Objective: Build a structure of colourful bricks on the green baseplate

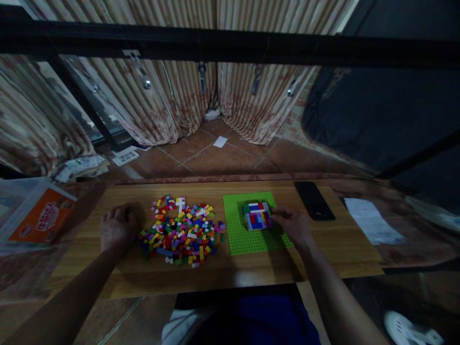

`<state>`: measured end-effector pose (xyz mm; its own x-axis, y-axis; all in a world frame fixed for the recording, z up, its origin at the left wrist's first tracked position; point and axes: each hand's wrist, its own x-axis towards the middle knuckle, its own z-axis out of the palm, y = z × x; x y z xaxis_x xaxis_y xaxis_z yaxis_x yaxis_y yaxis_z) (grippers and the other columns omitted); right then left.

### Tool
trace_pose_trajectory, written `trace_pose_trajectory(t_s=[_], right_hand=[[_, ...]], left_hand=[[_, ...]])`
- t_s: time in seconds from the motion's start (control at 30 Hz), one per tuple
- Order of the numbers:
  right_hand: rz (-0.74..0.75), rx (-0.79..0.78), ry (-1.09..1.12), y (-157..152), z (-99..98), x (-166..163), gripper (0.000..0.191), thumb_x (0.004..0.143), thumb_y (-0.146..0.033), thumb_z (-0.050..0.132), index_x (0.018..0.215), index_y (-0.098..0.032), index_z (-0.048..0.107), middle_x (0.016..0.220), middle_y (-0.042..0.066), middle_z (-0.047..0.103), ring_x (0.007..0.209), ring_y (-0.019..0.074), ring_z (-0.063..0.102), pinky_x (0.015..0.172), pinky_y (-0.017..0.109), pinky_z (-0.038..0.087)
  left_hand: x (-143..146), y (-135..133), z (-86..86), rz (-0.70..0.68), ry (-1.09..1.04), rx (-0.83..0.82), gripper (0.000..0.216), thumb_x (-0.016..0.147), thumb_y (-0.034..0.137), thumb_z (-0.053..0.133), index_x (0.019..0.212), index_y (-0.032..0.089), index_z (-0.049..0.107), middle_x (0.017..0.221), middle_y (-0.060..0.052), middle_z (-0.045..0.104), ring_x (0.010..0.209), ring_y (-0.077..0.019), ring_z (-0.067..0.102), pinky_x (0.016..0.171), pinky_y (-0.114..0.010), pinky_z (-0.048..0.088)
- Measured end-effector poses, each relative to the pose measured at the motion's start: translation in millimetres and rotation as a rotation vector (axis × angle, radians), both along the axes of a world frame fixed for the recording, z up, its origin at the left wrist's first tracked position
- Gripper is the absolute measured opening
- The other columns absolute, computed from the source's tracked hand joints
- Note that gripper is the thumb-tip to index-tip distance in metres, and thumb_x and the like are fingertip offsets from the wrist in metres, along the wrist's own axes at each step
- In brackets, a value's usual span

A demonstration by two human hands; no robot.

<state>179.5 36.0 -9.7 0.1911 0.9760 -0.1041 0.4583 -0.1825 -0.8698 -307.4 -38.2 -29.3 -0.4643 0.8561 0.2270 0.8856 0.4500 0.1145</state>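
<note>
A small block built of toy bricks (257, 220), mostly blue and red with some white, stands on a green studded baseplate (235, 242). At its right edge my right hand (290, 223) has thumb and forefinger pinched together, touching or nearly touching it. Whatever is between those fingertips is too small to make out. A heap of loose toy bricks (185, 232) in many colours is spread over the table to the left of the baseplate. Just left of the heap, my left hand (118, 226) rests on the wood with its fingers curled in, apparently holding nothing.
The wooden table (237, 277) also carries a black phone (314, 201) at the back right. A clear plastic box with an orange label (41, 215) stands off the left end. White paper (372, 220) lies beyond the right end. A dark railing (230, 44) and curtains are behind.
</note>
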Motion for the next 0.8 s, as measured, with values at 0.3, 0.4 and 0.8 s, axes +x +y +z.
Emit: trace_pose_trajectory(t_s=[0.3, 0.4, 0.8], right_hand=[[-0.002, 0.020, -0.044, -1, 3.4, -3, 0.029, 0.060, -0.035, 0.068, 0.081, -0.015, 0.075, 0.067, 0.003, 0.072, 0.062, 0.0181, 0.064, 0.060, 0.029, 0.047], [-0.016, 0.022, -0.003, -5, -0.1, -4, 0.032, 0.060, -0.038, 0.070, 0.082, -0.015, 0.074, 0.071, 0.005, 0.073, 0.066, 0.0199, 0.066, 0.062, 0.030, 0.049], [-0.064, 0.016, 0.213, -21, -12.9, -4, 0.041, 0.066, -0.047, 0.074, 0.092, -0.015, 0.073, 0.083, 0.008, 0.076, 0.078, 0.0227, 0.070, 0.071, 0.034, 0.054]], left_hand=[[3, -1, 2.9, 0.015, -0.004, -0.004, 0.046, 0.090, 0.032, 0.032, 0.119, 0.010, 0.059, 0.123, -0.018, 0.059, 0.114, -0.0320, 0.050, 0.102, -0.045, 0.039], [3, -1, 3.3, 0.021, -0.017, -0.014, 0.045, 0.090, 0.032, 0.033, 0.119, 0.010, 0.059, 0.124, -0.017, 0.059, 0.114, -0.0319, 0.050, 0.102, -0.045, 0.040], [1, 0, 4.5, -0.005, 0.007, -0.036, 0.043, 0.090, 0.030, 0.034, 0.118, 0.009, 0.059, 0.122, -0.018, 0.060, 0.113, -0.0316, 0.052, 0.101, -0.046, 0.039]])
